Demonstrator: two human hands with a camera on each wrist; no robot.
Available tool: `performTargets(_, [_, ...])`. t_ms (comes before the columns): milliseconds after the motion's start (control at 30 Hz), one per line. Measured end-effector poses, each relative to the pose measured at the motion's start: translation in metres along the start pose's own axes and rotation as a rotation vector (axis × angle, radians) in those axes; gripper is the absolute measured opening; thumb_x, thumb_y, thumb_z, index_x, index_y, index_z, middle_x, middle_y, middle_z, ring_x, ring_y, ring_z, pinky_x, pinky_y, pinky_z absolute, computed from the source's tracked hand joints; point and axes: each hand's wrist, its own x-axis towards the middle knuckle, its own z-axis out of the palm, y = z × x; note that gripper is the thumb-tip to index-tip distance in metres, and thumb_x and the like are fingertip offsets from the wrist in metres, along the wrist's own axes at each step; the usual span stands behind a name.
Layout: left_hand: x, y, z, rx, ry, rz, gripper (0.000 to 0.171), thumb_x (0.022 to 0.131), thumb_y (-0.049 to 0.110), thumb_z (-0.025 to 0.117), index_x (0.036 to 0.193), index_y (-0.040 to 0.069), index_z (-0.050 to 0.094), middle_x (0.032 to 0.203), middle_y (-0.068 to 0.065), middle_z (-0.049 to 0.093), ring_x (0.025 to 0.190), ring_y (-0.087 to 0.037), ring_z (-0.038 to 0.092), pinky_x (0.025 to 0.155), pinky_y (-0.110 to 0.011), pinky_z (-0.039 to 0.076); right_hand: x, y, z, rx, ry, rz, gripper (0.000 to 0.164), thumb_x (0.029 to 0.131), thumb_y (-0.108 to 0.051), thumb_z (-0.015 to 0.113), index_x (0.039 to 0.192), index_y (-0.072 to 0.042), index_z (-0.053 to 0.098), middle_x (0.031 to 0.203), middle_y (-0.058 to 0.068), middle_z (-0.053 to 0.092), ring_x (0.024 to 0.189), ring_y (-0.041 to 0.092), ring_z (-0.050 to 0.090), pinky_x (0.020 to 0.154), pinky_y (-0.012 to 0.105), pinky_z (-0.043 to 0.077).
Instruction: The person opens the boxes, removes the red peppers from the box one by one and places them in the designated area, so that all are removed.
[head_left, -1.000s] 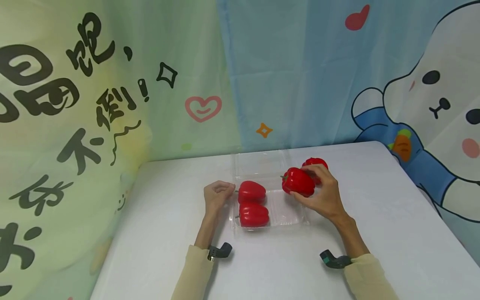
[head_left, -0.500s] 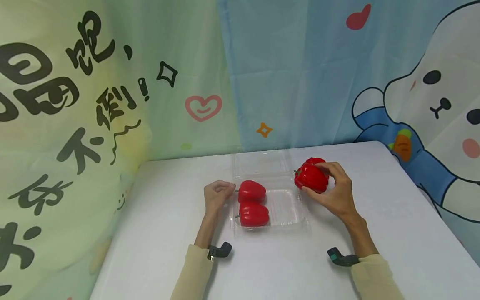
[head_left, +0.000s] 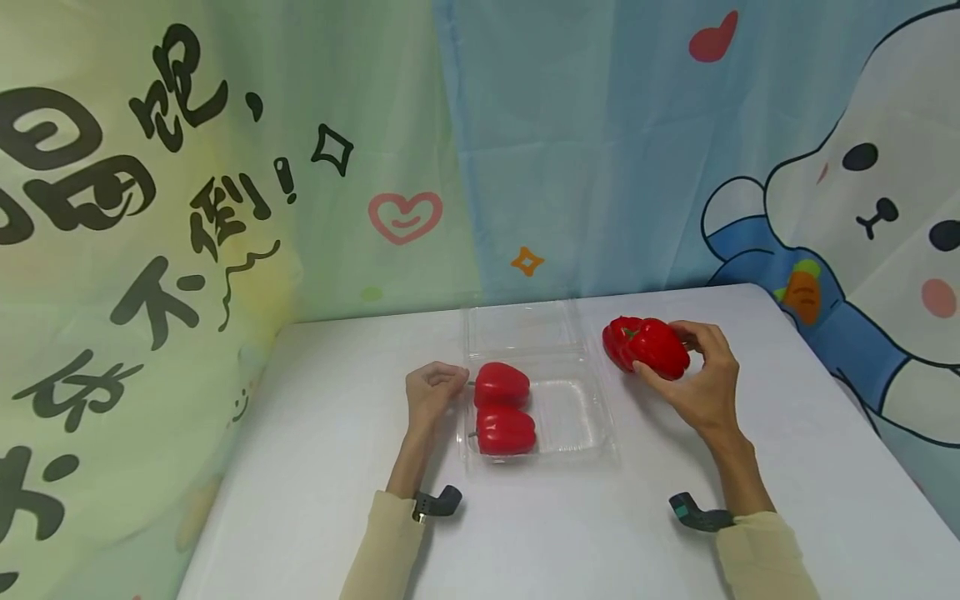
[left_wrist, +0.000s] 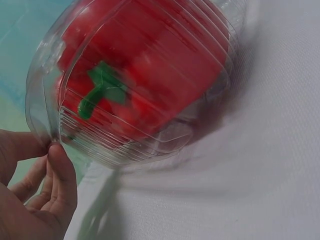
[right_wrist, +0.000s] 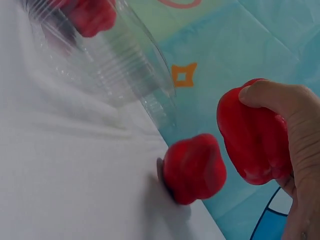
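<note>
Standing open on the white table [head_left: 300,500], a clear plastic container [head_left: 573,417] is seen with its lid [head_left: 517,329] folded back. In its left half are contained a rear red pepper [head_left: 502,384] and a front red pepper [head_left: 506,430]. Its left rim is pinched between thumb and finger of the left hand [head_left: 433,389]. To its right, a third pepper [head_left: 662,348] is gripped between thumb and fingers of the right hand [head_left: 705,382], raised near a fourth pepper [right_wrist: 194,169] set on the tabletop.
</note>
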Motion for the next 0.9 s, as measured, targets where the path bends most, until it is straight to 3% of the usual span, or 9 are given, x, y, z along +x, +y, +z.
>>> performTargets(233, [-0.001, 0.001, 0.0, 0.007, -0.001, 0.004, 0.015, 0.096, 0.017, 0.08, 0.096, 0.003, 0.079, 0.091, -0.018, 0.082, 0.077, -0.015, 0.074, 0.073, -0.026, 0.057, -0.003, 0.008, -0.006, -0.036, 0.09, 0.096, 0.072, 0.074, -0.008, 0.096, 0.138, 0.001, 0.066, 0.14, 0.02, 0.067, 0.118, 0.017, 0.059, 0.096, 0.003, 0.041])
performTargets(633, [0.001, 0.0, 0.001, 0.013, 0.009, -0.008, 0.015, 0.096, 0.018, 0.081, 0.096, 0.003, 0.08, 0.089, -0.015, 0.082, 0.077, -0.013, 0.073, 0.074, -0.026, 0.057, -0.002, 0.018, -0.004, -0.103, 0.272, 0.248, 0.069, 0.081, -0.02, 0.096, 0.141, -0.005, 0.065, 0.141, 0.015, 0.067, 0.118, 0.007, 0.053, 0.091, 0.01, 0.042])
performTargets(767, [0.0, 0.0, 0.001, 0.026, 0.013, -0.007, 0.014, 0.096, 0.018, 0.081, 0.096, 0.004, 0.08, 0.09, -0.014, 0.082, 0.079, -0.013, 0.073, 0.074, -0.026, 0.057, -0.001, 0.023, -0.001, -0.137, 0.302, 0.328, 0.07, 0.084, -0.025, 0.095, 0.144, -0.009, 0.063, 0.144, 0.012, 0.066, 0.123, 0.008, 0.053, 0.096, 0.021, 0.048])
performTargets(900, [-0.001, 0.0, 0.002, 0.027, 0.013, -0.014, 0.015, 0.096, 0.019, 0.081, 0.096, 0.005, 0.08, 0.091, -0.015, 0.082, 0.08, -0.014, 0.074, 0.075, -0.026, 0.057, 0.0, 0.029, 0.002, -0.154, 0.308, 0.386, 0.07, 0.087, -0.027, 0.092, 0.146, -0.009, 0.06, 0.147, 0.013, 0.062, 0.131, 0.016, 0.055, 0.104, 0.041, 0.055])
